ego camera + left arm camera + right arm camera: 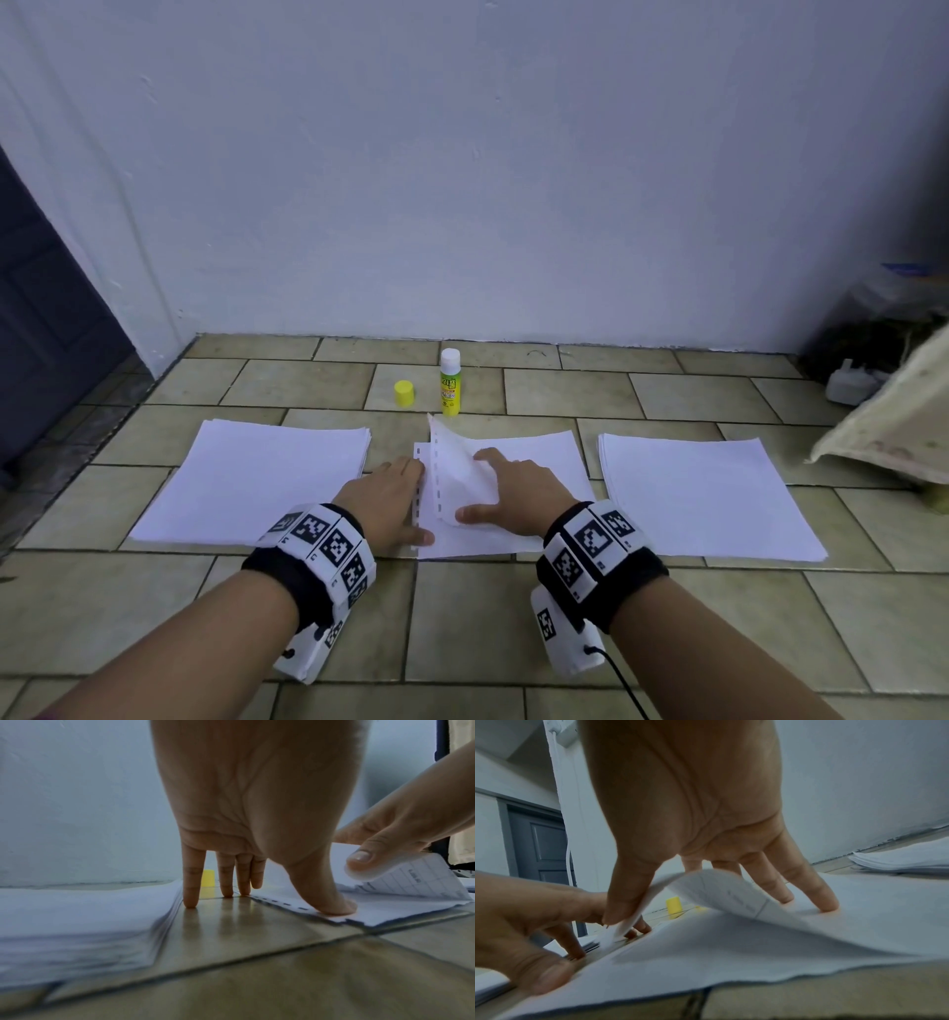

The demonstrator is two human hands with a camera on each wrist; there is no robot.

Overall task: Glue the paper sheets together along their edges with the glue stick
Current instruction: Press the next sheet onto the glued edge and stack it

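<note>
An uncapped glue stick (450, 383) stands on the tiled floor, its yellow cap (404, 393) beside it. Just in front of them lie two white sheets (534, 457), one on the other. My left hand (391, 492) has its thumb (331, 902) pressed on the lower sheet's perforated left edge (287, 903), and its straight fingers touch the tiles. My right hand (518, 488) lies spread over the upper sheet. That sheet's left edge (457, 462) is lifted and curled back under the thumb (621, 902) and forefinger, showing a printed underside (416, 880).
A thick paper stack (267, 483) lies to the left and another (703, 493) to the right of the middle sheets. A wall (462, 205) closes the back, with a dark door (36, 318) at left. At right are a cloth-covered object (893, 421) and a white plug (850, 385).
</note>
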